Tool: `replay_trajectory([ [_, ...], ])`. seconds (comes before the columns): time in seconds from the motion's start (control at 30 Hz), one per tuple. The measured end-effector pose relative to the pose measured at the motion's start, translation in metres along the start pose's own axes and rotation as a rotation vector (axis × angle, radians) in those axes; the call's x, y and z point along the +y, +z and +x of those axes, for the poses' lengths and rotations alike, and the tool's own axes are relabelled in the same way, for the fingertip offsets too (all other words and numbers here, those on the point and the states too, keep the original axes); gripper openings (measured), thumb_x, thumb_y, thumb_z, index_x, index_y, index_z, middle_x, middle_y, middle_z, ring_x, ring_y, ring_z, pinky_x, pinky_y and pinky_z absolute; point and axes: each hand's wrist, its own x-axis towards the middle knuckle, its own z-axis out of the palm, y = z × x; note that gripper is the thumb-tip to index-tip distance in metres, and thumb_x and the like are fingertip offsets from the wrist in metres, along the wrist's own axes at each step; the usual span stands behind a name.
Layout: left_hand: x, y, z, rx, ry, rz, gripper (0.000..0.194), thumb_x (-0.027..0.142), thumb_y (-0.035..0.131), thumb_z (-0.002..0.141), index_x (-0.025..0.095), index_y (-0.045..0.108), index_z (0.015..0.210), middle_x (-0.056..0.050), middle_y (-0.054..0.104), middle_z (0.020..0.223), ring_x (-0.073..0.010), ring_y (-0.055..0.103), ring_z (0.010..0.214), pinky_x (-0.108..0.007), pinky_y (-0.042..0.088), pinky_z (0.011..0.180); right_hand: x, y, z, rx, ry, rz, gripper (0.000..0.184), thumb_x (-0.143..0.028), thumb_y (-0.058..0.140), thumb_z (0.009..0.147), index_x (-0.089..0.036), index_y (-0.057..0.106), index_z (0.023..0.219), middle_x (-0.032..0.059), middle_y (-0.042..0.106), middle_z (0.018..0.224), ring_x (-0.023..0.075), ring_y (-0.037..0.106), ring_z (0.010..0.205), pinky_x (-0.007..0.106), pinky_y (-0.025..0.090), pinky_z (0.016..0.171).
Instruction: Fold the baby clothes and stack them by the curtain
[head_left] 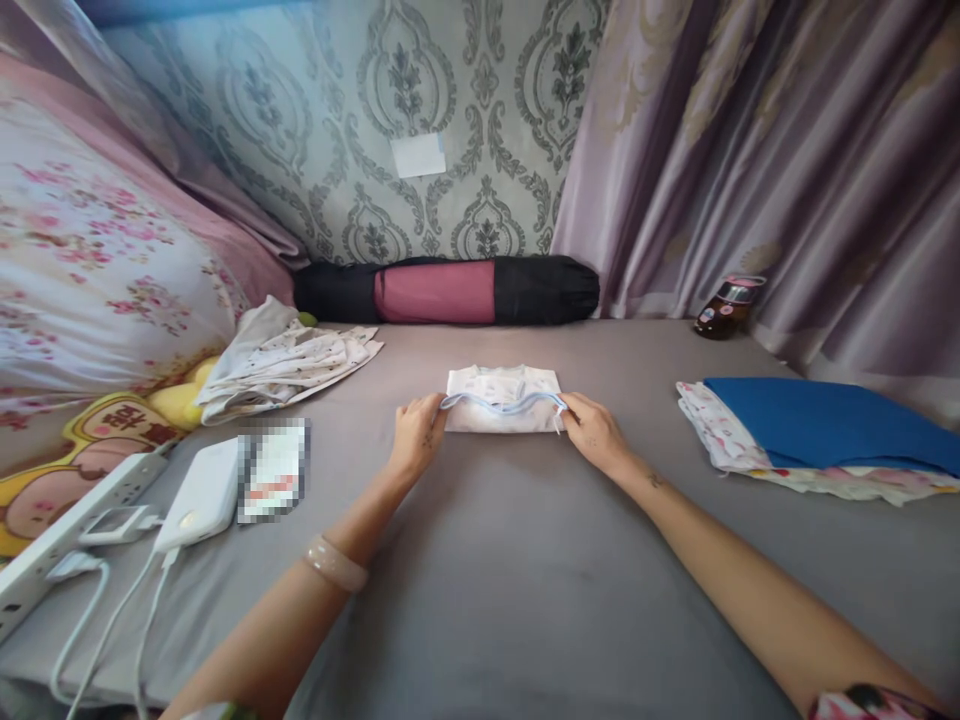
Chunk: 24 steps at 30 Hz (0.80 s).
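A small white piece of clothing (pixel 501 415) with a light blue trimmed edge lies folded on the grey sheet, in the middle of the head view. My left hand (pixel 418 430) pinches its left corner at the blue edge. At the opposite corner, my right hand (pixel 595 432) has its thumb and fingers closed on the cloth, beside a small white tie. The blue edge sags a little between the two hands. Faint printing shows on the layer behind it. Which garment it is, I cannot tell.
Rumpled white cloth (pixel 281 365) lies at left, near a power strip (pixel 82 525) and a white power bank (pixel 201 490) with cables. Folded blue fabric (pixel 825 425) tops a pile at right. A black-and-maroon roll (pixel 435 291) lines the wall; a dark bottle (pixel 726 308) stands by the curtain.
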Motion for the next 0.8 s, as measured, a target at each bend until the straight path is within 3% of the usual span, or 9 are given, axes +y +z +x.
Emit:
replay_trajectory([
  [0.33, 0.001, 0.018, 0.046, -0.026, -0.141, -0.025, 0.029, 0.028, 0.038, 0.096, 0.021, 0.06, 0.113, -0.008, 0.069, 0.103, -0.0233, 0.059, 0.101, -0.033, 0.037, 0.086, 0.009, 0.017, 0.039, -0.005, 0.158, -0.101, 0.033, -0.024, 0.036, 0.096, -0.023, 0.06, 0.119, 0.0076, 0.064, 0.117, 0.0216, 0.058, 0.103, 0.027, 0.042, 0.082],
  [0.53, -0.004, 0.034, 0.069, -0.063, -0.191, 0.019, 0.028, 0.028, 0.038, 0.096, 0.021, 0.061, 0.11, -0.009, 0.07, 0.103, -0.0231, 0.062, 0.097, -0.031, 0.038, 0.081, 0.019, 0.029, 0.06, -0.054, 0.252, -0.196, 0.032, -0.024, 0.037, 0.097, -0.023, 0.061, 0.117, 0.0083, 0.064, 0.116, 0.0205, 0.059, 0.1, 0.026, 0.041, 0.08],
  [0.8, -0.019, 0.057, 0.082, -0.085, -0.207, 0.066, 0.026, 0.028, 0.039, 0.096, 0.02, 0.06, 0.109, -0.011, 0.068, 0.109, -0.0236, 0.061, 0.101, -0.03, 0.039, 0.079, 0.027, 0.035, 0.068, -0.054, 0.313, -0.235, 0.029, -0.029, 0.038, 0.098, -0.021, 0.063, 0.11, 0.0097, 0.065, 0.114, 0.0205, 0.06, 0.098, 0.027, 0.04, 0.075],
])
